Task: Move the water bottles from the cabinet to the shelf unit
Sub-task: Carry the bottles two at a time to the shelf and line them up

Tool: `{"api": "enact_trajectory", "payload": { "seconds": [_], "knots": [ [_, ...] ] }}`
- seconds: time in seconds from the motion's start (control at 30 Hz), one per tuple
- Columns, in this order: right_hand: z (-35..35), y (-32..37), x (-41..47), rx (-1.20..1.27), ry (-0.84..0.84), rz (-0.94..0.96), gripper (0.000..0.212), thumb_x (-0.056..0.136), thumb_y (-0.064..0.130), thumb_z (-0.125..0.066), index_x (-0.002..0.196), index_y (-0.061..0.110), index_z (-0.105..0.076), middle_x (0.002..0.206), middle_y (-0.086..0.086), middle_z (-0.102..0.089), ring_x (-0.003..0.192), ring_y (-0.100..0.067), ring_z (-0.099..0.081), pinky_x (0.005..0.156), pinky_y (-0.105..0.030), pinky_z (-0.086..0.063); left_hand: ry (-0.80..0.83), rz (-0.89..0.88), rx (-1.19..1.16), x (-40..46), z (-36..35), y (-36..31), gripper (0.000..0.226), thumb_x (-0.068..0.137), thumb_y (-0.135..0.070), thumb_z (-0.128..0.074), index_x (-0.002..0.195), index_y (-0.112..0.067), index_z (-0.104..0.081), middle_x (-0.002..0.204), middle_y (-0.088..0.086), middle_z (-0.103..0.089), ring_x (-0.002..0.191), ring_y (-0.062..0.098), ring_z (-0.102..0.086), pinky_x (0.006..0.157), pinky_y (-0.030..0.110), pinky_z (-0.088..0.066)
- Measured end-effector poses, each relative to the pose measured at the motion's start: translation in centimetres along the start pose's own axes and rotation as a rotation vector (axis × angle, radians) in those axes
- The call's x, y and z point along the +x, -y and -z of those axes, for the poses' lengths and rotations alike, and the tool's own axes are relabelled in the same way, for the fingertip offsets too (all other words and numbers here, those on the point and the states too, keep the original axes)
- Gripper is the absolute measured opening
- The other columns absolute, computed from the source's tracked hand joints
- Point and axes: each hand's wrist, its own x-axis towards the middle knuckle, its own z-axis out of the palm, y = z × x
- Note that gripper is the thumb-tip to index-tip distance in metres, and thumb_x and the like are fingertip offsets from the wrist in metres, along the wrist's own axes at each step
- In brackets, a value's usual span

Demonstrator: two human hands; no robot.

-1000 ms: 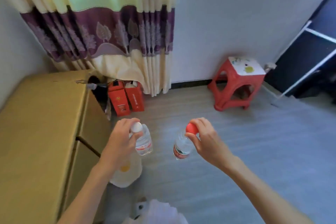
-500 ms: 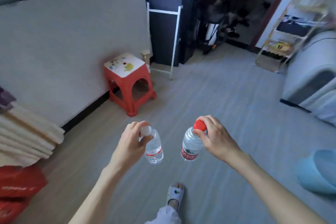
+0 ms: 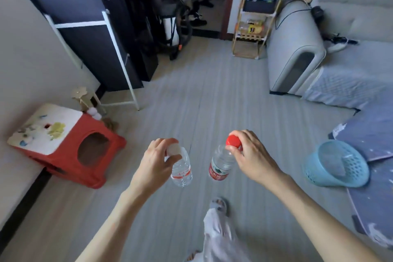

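Red stool (image 3: pixel 70 147) sits far left; the left hand (image 3: pixel 155 166) pinches a white-capped bottle (image 3: pixel 181 169) by its neck, the right hand (image 3: pixel 253 159) a red-capped bottle (image 3: pixel 220 165), both dangling for easy carrying toward the shelf (image 3: pixel 258 13) ahead.

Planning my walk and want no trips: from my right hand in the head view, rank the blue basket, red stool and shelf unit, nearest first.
From the right hand:
1. Blue basket, on the floor just right.
2. Red stool, left, by the wall.
3. Shelf unit, far ahead beside the doorway.
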Motion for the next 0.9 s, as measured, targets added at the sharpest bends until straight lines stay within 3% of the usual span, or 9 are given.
{"api": "enact_trajectory", "payload": {
  "seconds": [0.17,0.3,0.53,0.7,0.9],
  "knots": [
    [2.2,-5.4,10.5,-0.008,0.023,-0.012,0.028,0.088,0.021,-0.056,0.112,0.007,-0.052,0.112,-0.008,-0.056,0.108,-0.023,-0.047,0.09,-0.02,-0.03,0.045,-0.019,0.016,12.0,-3.3,-1.6,0.032,0.079,-0.012,-0.066,0.109,-0.014,-0.058,0.088,-0.006,-0.048,0.081,0.014,-0.044,0.069,0.0,-0.028],
    [5.0,-9.3,19.3,-0.019,0.014,-0.002,0.029,0.087,0.02,-0.057,0.112,0.005,-0.052,0.112,-0.009,-0.057,0.108,-0.024,-0.047,0.089,-0.019,-0.029,0.078,-0.03,0.032,22.3,-5.2,-4.0,0.033,0.08,-0.014,-0.065,0.111,-0.016,-0.057,0.094,-0.003,-0.051,0.084,0.013,-0.044,0.069,0.012,-0.026],
    [9.4,-15.3,34.2,-0.026,-0.059,-0.025,0.029,0.086,0.016,-0.059,0.111,0.003,-0.053,0.108,-0.013,-0.058,0.103,-0.029,-0.05,0.086,-0.021,-0.03,0.034,-0.056,0.011,38.8,-7.2,-7.7,0.032,0.08,-0.011,-0.065,0.11,-0.015,-0.057,0.093,-0.004,-0.051,0.081,0.014,-0.046,0.069,0.011,-0.028],
    [10.7,-20.7,45.1,-0.039,-0.054,-0.065,0.03,0.088,0.018,-0.056,0.115,0.005,-0.051,0.113,-0.011,-0.058,0.107,-0.027,-0.049,0.09,-0.021,-0.029,0.084,-0.101,0.013,51.5,-10.4,-9.1,0.032,0.082,-0.014,-0.063,0.113,-0.016,-0.055,0.091,-0.004,-0.049,0.082,0.014,-0.042,0.067,0.01,-0.028],
    [13.5,-26.8,59.6,-0.069,-0.027,-0.133,0.032,0.089,0.019,-0.053,0.118,0.006,-0.049,0.119,-0.009,-0.055,0.114,-0.024,-0.044,0.095,-0.022,-0.028,0.166,-0.114,0.002,68.4,-13.2,-10.3,0.035,0.082,-0.014,-0.063,0.116,-0.015,-0.054,0.102,0.0,-0.054,0.088,0.015,-0.046,0.077,0.019,-0.034]
  ]
}}
